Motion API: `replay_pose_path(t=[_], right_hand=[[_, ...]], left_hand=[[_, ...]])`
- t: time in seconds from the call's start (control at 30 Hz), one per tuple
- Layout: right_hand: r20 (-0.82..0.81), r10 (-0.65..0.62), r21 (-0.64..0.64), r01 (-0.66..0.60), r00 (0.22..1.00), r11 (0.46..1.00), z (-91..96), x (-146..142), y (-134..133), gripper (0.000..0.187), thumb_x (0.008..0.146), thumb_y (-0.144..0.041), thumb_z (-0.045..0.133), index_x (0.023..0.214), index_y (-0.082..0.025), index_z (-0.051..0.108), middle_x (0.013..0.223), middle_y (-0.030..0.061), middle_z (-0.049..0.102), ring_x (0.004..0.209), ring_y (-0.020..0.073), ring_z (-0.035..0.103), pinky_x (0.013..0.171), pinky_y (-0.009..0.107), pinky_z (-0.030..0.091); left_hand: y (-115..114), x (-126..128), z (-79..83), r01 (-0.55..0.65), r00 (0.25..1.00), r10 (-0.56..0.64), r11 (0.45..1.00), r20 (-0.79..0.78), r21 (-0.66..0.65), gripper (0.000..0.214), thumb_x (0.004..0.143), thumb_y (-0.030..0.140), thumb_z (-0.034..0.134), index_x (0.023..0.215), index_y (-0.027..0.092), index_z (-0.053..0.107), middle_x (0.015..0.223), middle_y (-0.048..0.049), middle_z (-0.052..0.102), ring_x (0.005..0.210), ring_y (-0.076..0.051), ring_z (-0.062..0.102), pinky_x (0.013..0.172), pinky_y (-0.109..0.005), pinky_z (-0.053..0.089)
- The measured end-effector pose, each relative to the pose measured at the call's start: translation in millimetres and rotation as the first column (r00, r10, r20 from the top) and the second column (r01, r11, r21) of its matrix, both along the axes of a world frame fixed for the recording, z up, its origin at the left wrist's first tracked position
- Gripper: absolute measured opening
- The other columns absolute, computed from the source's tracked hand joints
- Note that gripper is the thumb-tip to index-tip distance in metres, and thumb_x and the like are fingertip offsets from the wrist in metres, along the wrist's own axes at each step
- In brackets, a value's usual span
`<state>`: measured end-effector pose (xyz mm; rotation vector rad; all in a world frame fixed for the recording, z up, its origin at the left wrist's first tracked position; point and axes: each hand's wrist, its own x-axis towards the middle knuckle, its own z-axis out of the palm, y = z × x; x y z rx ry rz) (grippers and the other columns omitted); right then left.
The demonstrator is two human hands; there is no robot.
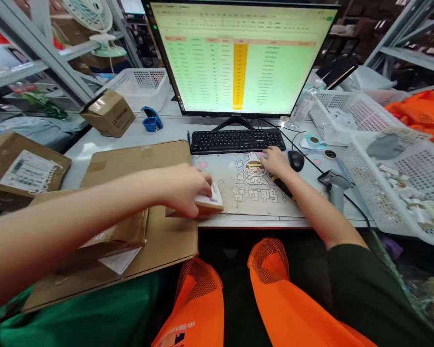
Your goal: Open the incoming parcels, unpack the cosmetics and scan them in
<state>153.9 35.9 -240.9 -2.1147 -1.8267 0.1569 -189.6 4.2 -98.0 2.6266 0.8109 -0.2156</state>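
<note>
So the left hand was clamped over a small box, white label up. The box sat on the desk mat at the front edge, in front of the keyboard and a bit left of it. As far as I could judge, that box was the one being worked on. It was out on the mat and gripped, but the scanner, off to the right of the keyboard and nearer the person, lay untouched on the desk.

The right hand rested on the mat just in front of the keyboard's right end, right beside the mouse. Fingers were curled, but honestly I couldn't tell if it was holding anything. There was a dark stick-like thing by the wrist, maybe a pen, too blurry to call.

Other stuff: the monitor behind the keyboard had a green spreadsheet up. A flat cardboard sheet covered the desk left of the keyboard, with an opened parcel on its near end, under the left forearm. Further left sat a labelled carton. Behind and left of the keyboard were a brown box and a blue tape thing. White baskets crowded the right side, so not much free room there. Orange mesh bags hung below the desk edge.
</note>
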Motion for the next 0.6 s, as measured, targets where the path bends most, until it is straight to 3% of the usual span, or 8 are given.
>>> replay_pose_path(t=[0.07, 0.13, 0.2, 0.27, 0.33, 0.4, 0.5, 0.6], right_hand=[[0.018, 0.008, 0.009, -0.008, 1.000, 1.000, -7.7, -3.0, 24.3, 0.052, 0.100, -0.026, 0.053, 0.146, -0.006, 0.066, 0.167, 0.0252, 0.046, 0.160, 0.0418, 0.033, 0.130, 0.067, 0.026], [0.033, 0.026, 0.009, -0.026, 0.999, 1.000, -14.9, -2.7, 36.8, 0.054, 0.101, -0.028, 0.055, 0.150, -0.006, 0.062, 0.173, 0.0251, 0.036, 0.164, 0.0440, 0.021, 0.129, 0.074, 0.017], [0.058, 0.034, -0.009, -0.033, 0.998, 0.999, -20.9, -1.5, 43.4, 0.051, 0.103, -0.033, 0.056, 0.146, -0.005, 0.065, 0.178, 0.0254, 0.026, 0.166, 0.0458, 0.012, 0.128, 0.078, 0.011], [0.092, 0.043, -0.032, -0.040, 0.995, 0.999, -23.9, -0.9, 48.8, 0.048, 0.104, -0.035, 0.054, 0.139, -0.005, 0.068, 0.180, 0.0251, 0.020, 0.167, 0.0464, 0.007, 0.127, 0.080, 0.008], [0.105, 0.062, -0.063, -0.056, 0.992, 0.996, -20.8, -0.7, 53.2, 0.049, 0.104, -0.037, 0.055, 0.139, -0.005, 0.068, 0.180, 0.0247, 0.018, 0.167, 0.0467, 0.006, 0.127, 0.081, 0.006], [0.100, 0.077, -0.071, -0.070, 0.992, 0.995, -9.8, 3.0, 51.4, 0.053, 0.103, -0.038, 0.059, 0.144, -0.005, 0.065, 0.180, 0.0245, 0.019, 0.167, 0.0472, 0.007, 0.126, 0.082, 0.005], [0.030, 0.027, 0.052, -0.029, 0.999, 0.998, 14.1, 26.2, 16.5, 0.062, 0.100, -0.039, 0.063, 0.152, -0.006, 0.058, 0.177, 0.0248, 0.028, 0.164, 0.0484, 0.020, 0.127, 0.082, 0.011], [-0.152, -0.143, 0.182, 0.170, 0.978, 0.968, 25.4, 73.7, -69.1, 0.061, 0.102, -0.051, 0.059, 0.145, -0.008, 0.066, 0.152, 0.0260, 0.062, 0.143, 0.0476, 0.054, 0.121, 0.071, 0.037]], left_hand=[[-15.5, 31.2, -20.1, 0.226, 0.960, -0.216, 0.974, -0.179, 0.034, 0.029, 0.062, 0.030, 0.083, 0.091, 0.033, 0.086, 0.114, -0.0086, 0.078, 0.109, -0.040, 0.072, 0.106, -0.057, 0.055], [-18.9, 41.9, -36.3, 0.238, 0.969, -0.231, 0.969, -0.092, 0.069, 0.041, 0.074, 0.036, 0.080, 0.114, 0.029, 0.084, 0.146, -0.0120, 0.068, 0.131, -0.039, 0.066, 0.115, -0.050, 0.051], [-19.1, 39.3, -48.4, 0.123, 0.991, -0.128, 0.985, 0.039, 0.119, 0.066, 0.082, 0.048, 0.078, 0.143, 0.024, 0.070, 0.171, -0.0157, 0.043, 0.154, -0.041, 0.048, 0.126, -0.050, 0.043], [-22.2, 31.5, -56.2, -0.065, 0.995, 0.050, 0.983, 0.088, 0.174, 0.089, 0.086, 0.064, 0.073, 0.160, 0.020, 0.053, 0.179, -0.0192, 0.027, 0.164, -0.045, 0.030, 0.132, -0.056, 0.033], [-28.3, 23.7, -58.8, -0.251, 0.968, 0.243, 0.946, 0.064, 0.206, 0.103, 0.086, 0.077, 0.067, 0.167, 0.018, 0.041, 0.179, -0.0222, 0.025, 0.164, -0.048, 0.029, 0.132, -0.062, 0.031], [-34.0, 16.7, -56.0, -0.389, 0.919, 0.394, 0.901, 0.013, 0.193, 0.109, 0.089, 0.081, 0.058, 0.172, 0.017, 0.029, 0.175, -0.0253, 0.032, 0.157, -0.049, 0.042, 0.128, -0.062, 0.038], [-33.8, 4.5, -47.3, -0.481, 0.873, 0.487, 0.869, -0.030, 0.117, 0.112, 0.089, 0.076, 0.056, 0.174, 0.014, 0.019, 0.161, -0.0268, 0.049, 0.144, -0.048, 0.056, 0.123, -0.060, 0.044], [-21.6, -9.7, -43.7, -0.394, 0.917, 0.393, 0.919, 0.064, 0.003, 0.124, 0.076, 0.069, 0.073, 0.173, 0.013, 0.022, 0.162, -0.0229, 0.049, 0.151, -0.046, 0.049, 0.128, -0.054, 0.042]])
